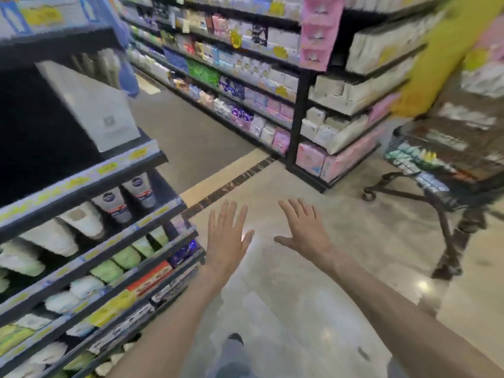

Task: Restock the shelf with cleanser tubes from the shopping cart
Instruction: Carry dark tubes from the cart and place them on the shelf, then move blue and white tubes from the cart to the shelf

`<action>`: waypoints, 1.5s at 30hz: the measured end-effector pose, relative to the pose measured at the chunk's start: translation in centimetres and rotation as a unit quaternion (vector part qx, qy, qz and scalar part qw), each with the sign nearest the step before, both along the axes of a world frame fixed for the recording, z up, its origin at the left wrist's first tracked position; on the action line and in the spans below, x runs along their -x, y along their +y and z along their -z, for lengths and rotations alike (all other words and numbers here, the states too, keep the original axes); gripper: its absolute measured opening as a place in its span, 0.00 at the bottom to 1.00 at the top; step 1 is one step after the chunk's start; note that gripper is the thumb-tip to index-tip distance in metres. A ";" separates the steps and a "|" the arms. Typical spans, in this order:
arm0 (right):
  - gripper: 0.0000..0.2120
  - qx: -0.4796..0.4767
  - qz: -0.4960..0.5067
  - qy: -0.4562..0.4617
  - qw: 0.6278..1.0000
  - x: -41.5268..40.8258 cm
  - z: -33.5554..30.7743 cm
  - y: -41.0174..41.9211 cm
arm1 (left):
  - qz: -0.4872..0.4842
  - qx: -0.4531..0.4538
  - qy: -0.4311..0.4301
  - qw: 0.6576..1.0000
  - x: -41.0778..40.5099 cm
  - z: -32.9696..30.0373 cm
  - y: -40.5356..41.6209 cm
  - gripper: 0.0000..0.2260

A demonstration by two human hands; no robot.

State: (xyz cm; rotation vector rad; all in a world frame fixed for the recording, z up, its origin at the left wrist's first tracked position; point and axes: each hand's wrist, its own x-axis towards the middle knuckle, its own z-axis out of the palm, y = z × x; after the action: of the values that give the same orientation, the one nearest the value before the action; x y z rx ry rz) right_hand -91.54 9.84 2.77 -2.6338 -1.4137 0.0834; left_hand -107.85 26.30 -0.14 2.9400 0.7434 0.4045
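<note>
While label text blurs, left hand (226, 236) and right hand (306, 230) spread empty.

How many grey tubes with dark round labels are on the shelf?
2. Both stand side by side on the left shelf: one grey tube, another right of it. More may hide behind.

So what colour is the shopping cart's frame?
Black, or very dark, shopping cart frame, seen in the head view.
</note>
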 end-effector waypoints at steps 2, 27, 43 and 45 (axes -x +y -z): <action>0.46 0.001 0.050 -0.002 0.999 -3.2 0.6 -2.5 | 0.050 0.001 -0.001 0.999 -4.5 0.6 -1.2 0.28; 0.44 0.029 0.417 0.029 0.908 -42.1 2.1 -13.1 | 0.389 0.074 0.051 0.917 -59.0 3.1 -5.9 0.29; 0.43 -0.002 0.489 0.070 0.869 -73.6 5.6 -18.6 | 0.446 0.083 0.131 0.881 -93.2 4.9 -11.7 0.30; 0.42 -0.006 0.493 0.070 0.867 -77.0 5.8 -19.5 | 0.457 0.090 0.129 0.876 -96.9 5.0 -12.4 0.29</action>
State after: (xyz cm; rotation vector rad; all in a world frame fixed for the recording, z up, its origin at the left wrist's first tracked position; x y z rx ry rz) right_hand -14.54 -9.62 -3.04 -2.9027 0.0843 0.1340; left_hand -10.91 13.90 -5.15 2.7697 -0.5986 -0.1416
